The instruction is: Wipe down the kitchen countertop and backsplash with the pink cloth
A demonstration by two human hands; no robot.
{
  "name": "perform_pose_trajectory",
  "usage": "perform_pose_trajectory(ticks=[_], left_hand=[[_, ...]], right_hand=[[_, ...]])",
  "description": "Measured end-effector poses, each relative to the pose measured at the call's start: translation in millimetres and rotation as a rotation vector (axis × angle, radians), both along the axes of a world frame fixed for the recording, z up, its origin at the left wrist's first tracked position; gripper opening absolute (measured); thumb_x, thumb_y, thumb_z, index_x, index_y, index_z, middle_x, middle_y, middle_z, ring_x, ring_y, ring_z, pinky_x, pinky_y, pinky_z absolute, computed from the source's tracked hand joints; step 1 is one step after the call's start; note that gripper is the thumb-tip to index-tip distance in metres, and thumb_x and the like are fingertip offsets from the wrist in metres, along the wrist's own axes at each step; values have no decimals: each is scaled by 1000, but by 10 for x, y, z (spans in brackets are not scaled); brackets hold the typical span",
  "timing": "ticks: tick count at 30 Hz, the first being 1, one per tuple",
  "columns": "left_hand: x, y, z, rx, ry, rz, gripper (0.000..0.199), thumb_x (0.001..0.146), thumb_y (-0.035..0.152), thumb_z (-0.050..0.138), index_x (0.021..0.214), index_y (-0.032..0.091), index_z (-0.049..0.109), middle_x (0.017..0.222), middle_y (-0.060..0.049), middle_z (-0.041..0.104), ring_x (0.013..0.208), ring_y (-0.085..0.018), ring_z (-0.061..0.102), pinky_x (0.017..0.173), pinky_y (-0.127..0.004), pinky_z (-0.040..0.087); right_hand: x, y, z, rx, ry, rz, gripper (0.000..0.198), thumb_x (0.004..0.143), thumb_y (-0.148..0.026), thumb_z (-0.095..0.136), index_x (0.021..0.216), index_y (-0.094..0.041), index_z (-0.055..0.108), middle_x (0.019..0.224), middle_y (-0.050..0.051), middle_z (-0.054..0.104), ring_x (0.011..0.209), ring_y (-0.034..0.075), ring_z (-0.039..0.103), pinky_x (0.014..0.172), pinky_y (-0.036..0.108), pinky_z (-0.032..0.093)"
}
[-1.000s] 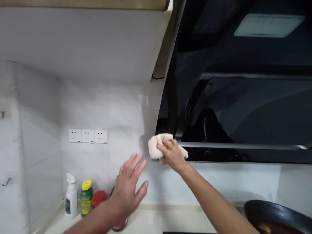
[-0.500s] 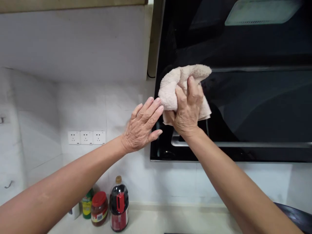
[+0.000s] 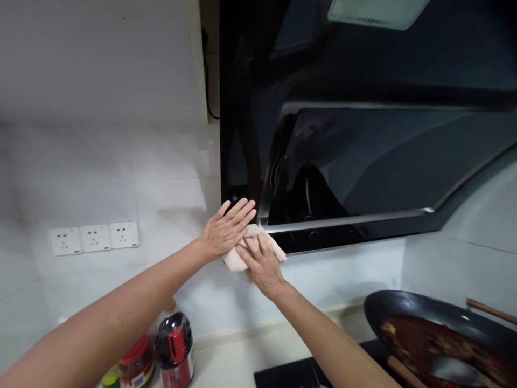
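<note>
A pale, light-coloured cloth point(image 3: 234, 261) is bunched under my right hand point(image 3: 262, 267), which presses it against the lower left corner of the black range hood point(image 3: 242, 161). Part of the cloth hangs past the hood's bottom edge. My left hand point(image 3: 226, 229) lies flat with fingers stretched out at the hood's left lower corner. Its fingertips rest over the black panel, and its thumb side meets the cloth. Where the two hands come close, some of the cloth is hidden.
A wok point(image 3: 375, 307) with reddish food and a ladle sits on the black stove point(image 3: 283, 374) at lower right. A dark sauce bottle point(image 3: 175, 345) and a red-lidded jar point(image 3: 137, 364) stand on the counter point(image 3: 226, 361). Wall sockets point(image 3: 95, 237) are at left; a cable point(image 3: 207, 81) hangs beside the hood.
My right hand has moved the cloth down and left, from the hood's panel to its bottom corner. My left hand has come against the cloth. The view has shifted right and down, showing the wok.
</note>
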State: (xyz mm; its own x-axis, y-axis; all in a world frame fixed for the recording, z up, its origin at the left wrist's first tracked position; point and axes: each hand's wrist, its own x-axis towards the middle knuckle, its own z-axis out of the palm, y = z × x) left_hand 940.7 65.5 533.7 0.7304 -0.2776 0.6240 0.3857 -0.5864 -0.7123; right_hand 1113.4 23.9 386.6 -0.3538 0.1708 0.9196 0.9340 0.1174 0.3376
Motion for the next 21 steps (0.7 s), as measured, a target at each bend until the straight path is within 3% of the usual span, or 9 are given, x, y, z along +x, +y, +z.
perform_pose_trajectory(ticks=[2, 6, 9, 13, 18, 21], left_hand=[[1, 63, -69, -5, -23, -46, 63, 104, 30, 37, 163, 23, 14, 167, -4, 33, 158, -18, 15, 130, -46, 18], [-32, 128, -29, 16, -6, -105, 66, 104, 46, 39, 162, 21, 18, 166, -6, 36, 158, -20, 17, 130, -46, 16], [-45, 152, -2, -36, 25, -115, 69, 104, 50, 38, 163, 26, 14, 166, -4, 36, 157, -17, 22, 130, -44, 17], [-12, 134, -64, -32, 10, -67, 83, 100, 57, 45, 164, 20, 7, 166, -8, 34, 158, -20, 16, 131, -48, 10], [76, 7, -176, -50, -28, 71, 82, 99, 36, 55, 163, 18, 8, 168, -11, 30, 159, -24, 9, 131, -53, 7], [124, -63, -217, -78, -52, 114, 81, 98, 32, 57, 163, 16, 11, 166, -15, 32, 158, -28, 12, 129, -58, 10]], right_hand=[[-62, -32, 47, -47, -18, -17, 55, 88, -9, 59, 140, -24, 58, 147, 12, 48, 144, 41, 29, 112, 64, 41], [-153, -29, 165, -84, -145, -40, 49, 94, -12, 55, 141, -25, 57, 140, 12, 53, 137, 35, 39, 112, 58, 44], [-18, -50, 215, -88, -222, -64, 46, 96, -15, 55, 141, -26, 57, 137, 11, 56, 133, 32, 42, 113, 57, 42], [510, -243, 221, -126, -149, -125, 43, 90, -20, 64, 133, -22, 61, 133, 13, 55, 126, 32, 45, 112, 58, 41], [1398, -537, 106, -51, 146, -158, 48, 75, -18, 71, 122, -21, 63, 129, 14, 50, 124, 35, 42, 109, 57, 43], [1872, -619, 11, 16, 349, -142, 45, 77, -21, 65, 122, -21, 61, 134, 15, 45, 125, 36, 39, 106, 58, 44]])
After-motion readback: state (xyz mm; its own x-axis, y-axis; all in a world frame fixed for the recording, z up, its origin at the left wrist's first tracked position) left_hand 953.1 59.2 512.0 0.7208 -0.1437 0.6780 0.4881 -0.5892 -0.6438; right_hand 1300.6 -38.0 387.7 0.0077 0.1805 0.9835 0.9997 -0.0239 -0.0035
